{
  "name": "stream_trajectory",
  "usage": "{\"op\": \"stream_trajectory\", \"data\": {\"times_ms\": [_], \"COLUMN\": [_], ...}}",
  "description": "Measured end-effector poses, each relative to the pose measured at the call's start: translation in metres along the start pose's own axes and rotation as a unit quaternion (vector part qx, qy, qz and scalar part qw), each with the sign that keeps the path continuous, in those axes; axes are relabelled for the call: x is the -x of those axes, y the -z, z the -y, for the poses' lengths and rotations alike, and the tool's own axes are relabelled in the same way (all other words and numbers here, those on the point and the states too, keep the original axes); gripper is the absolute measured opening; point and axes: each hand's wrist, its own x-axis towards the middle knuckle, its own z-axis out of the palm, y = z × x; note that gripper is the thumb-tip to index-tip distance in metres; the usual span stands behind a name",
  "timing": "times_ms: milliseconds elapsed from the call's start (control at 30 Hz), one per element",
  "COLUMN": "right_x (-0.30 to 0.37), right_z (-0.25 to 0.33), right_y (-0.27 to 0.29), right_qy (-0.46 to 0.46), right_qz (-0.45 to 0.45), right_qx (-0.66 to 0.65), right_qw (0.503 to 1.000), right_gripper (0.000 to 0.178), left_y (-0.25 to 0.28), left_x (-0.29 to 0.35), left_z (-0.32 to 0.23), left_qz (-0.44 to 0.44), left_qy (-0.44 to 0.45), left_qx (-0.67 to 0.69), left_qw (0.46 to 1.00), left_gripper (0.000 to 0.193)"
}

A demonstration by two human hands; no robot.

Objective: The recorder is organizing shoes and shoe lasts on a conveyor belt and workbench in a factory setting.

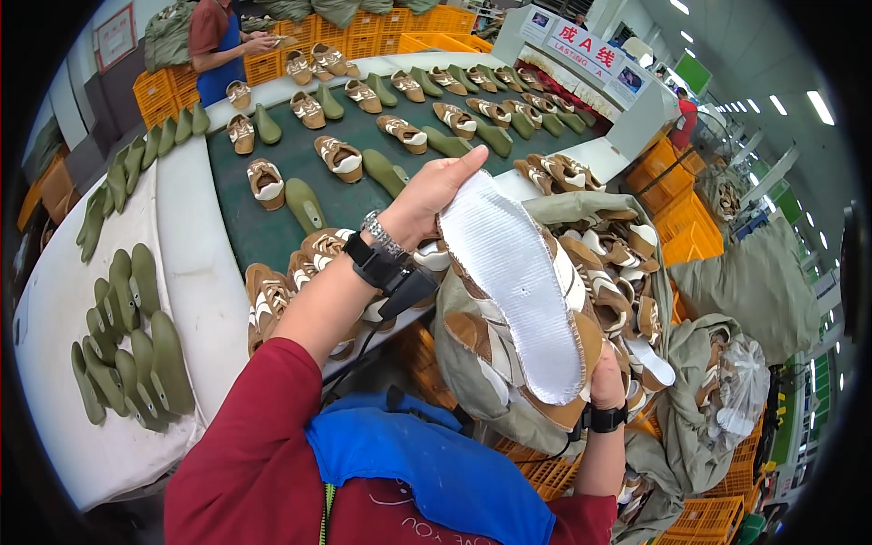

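Note:
Between both hands a brown and white shoe upper (518, 282) is turned so that its white, ribbed bottom faces up. My left hand (434, 195) grips its far end, thumb along the edge and the other fingers mostly hidden behind it. The near end is held by my right hand (607, 380), its fingers partly covered by the upper. Beneath and beside it an open grey-green sack (463, 341) holds many more brown and white shoe uppers (604, 291). Left of my left forearm, several finished-looking brown shoes (266, 300) stand along the table edge.
On the green conveyor belt (250, 213) stand rows of brown shoes (338, 158) and green shoe lasts (303, 205). More green lasts (168, 363) cluster on the white tabletop (118, 454). Orange crates (686, 232) line the right. A person in a blue apron (218, 54) stands across the belt.

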Motion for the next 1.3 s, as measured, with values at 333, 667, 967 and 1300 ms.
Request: {"op": "stream_trajectory", "data": {"times_ms": [333,667,967,1300], "right_x": [-0.031,-0.053,-0.079,-0.114], "right_z": [0.061,0.036,0.046,-0.013], "right_y": [-0.071,-0.115,-0.163,-0.280], "right_qy": [0.180,0.303,0.481,0.480], "right_qz": [0.090,0.029,0.132,0.321], "right_qx": [0.552,0.599,0.472,0.366], "right_qw": [0.809,0.741,0.726,0.730], "right_gripper": [0.022,0.020,0.020,0.021], "left_y": [0.004,0.051,0.086,0.118], "left_x": [0.061,0.104,0.127,0.180], "left_z": [0.032,0.052,0.057,0.033], "left_qz": [0.013,-0.059,-0.066,-0.087], "left_qy": [-0.086,-0.010,-0.008,-0.079], "left_qx": [-0.065,0.184,0.254,0.123], "left_qw": [0.994,0.981,0.965,0.985], "left_gripper": [0.061,0.046,0.039,0.089]}}
